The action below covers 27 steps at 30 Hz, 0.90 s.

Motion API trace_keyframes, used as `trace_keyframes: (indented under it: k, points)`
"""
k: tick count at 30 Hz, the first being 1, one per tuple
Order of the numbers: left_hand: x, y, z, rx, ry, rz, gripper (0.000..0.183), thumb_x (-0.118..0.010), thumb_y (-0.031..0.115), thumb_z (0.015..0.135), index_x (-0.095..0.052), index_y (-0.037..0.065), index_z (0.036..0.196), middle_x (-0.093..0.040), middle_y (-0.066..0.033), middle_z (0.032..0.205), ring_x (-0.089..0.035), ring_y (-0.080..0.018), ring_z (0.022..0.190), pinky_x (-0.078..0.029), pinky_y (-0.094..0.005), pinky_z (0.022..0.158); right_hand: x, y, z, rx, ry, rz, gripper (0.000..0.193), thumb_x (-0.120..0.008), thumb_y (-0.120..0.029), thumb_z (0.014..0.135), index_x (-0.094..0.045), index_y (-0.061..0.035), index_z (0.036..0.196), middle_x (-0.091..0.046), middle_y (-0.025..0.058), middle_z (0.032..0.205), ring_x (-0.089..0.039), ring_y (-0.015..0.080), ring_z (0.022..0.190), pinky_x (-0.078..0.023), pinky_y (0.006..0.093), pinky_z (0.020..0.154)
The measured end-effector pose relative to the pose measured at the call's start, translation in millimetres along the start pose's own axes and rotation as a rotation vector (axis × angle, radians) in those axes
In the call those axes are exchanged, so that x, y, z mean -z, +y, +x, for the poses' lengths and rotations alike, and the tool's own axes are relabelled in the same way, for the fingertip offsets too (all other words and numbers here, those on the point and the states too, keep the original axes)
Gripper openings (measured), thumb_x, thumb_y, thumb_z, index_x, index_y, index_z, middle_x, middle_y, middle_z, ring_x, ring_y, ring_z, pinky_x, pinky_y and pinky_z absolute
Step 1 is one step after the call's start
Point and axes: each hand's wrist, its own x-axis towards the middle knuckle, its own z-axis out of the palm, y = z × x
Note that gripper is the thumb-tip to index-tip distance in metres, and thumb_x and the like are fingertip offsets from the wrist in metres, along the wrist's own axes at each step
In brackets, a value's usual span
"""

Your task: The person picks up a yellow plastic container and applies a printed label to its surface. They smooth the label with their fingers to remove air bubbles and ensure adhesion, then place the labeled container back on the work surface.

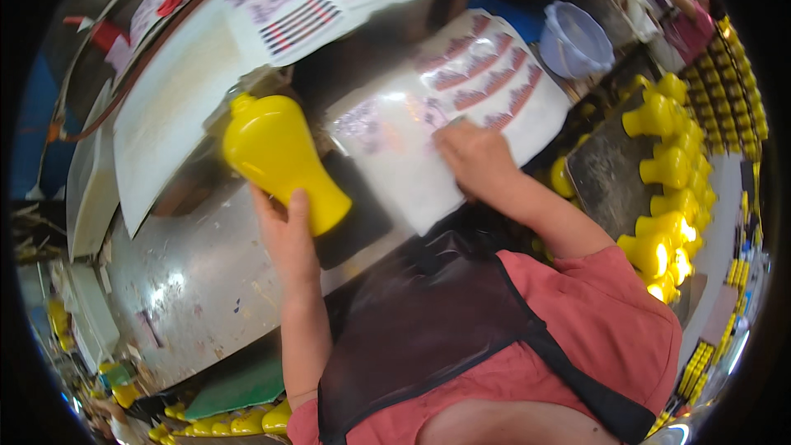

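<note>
A glossy yellow vase (276, 144) lies tilted in front of me, its narrow neck pointing up and to the left. My left hand (288, 227) grips it from below, with the thumb along its lower side. To its right is a white decal sheet (420, 189) with rows of curved reddish decals (493, 74) and fainter purple prints. Over the sheet's middle, my right hand (478, 152) is closed, its fingers curled and pinched at the prints. Whatever sits between those fingertips is too small to name.
Another large sheet (185, 107) with dark and pink decals lies across the far left. A pale blue bucket (575, 39) stands at the far right. Several yellow vases (671, 156) line the right side by a dark board (614, 169). The metal table (198, 305) extends left.
</note>
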Motion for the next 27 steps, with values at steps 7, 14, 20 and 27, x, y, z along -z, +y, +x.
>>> trace_keyframes:
  k: [7,14,20,27]
  points:
    - [-8.4,-12.6,-10.0,-0.208,0.102,0.246,0.073,-0.051,0.027,0.108,-0.010,0.004,0.165,-0.030,-0.0199,0.163,-0.034,-0.0304,0.148,-0.026,-0.0397,0.121,12.7,57.3,-56.8,-0.221,-0.089,-0.235,0.031,-0.057,-0.011,0.094,-0.068,-0.0087,0.123,-0.067,0.0159,0.111,-0.069,0.0375,0.077,-0.058,0.0468,0.069]
    - [-7.5,-15.2,-12.5,-0.220,0.126,0.181,0.070,-0.054,0.020,0.106,-0.016,0.004,0.162,-0.033,-0.0203,0.160,-0.036,-0.0289,0.147,-0.027,-0.0413,0.121,28.5,67.7,-91.9,-0.212,-0.082,-0.192,0.049,-0.066,-0.017,0.092,-0.059,-0.0082,0.139,-0.066,0.0168,0.106,-0.068,0.0354,0.074,-0.057,0.0453,0.066]
    - [-12.4,-6.7,-20.9,-0.417,0.216,0.312,0.063,-0.056,0.012,0.101,-0.027,0.001,0.157,-0.036,-0.0197,0.156,-0.036,-0.0297,0.146,-0.026,-0.0437,0.123,17.9,91.2,-119.4,-0.071,-0.032,-0.259,0.047,-0.072,-0.017,0.086,-0.065,-0.0086,0.132,-0.063,0.0095,0.090,-0.068,0.0275,0.074,-0.056,0.0386,0.064]
    - [-36.8,7.7,-39.2,-0.799,0.058,0.390,0.048,-0.062,0.002,0.092,-0.050,-0.002,0.138,-0.051,-0.0195,0.143,-0.050,-0.0323,0.133,-0.036,-0.0436,0.116,27.0,112.1,-117.3,-0.004,0.168,0.030,0.026,-0.074,-0.011,0.086,-0.077,-0.0121,0.112,-0.069,0.0081,0.081,-0.068,0.0249,0.068,-0.053,0.0338,0.060]
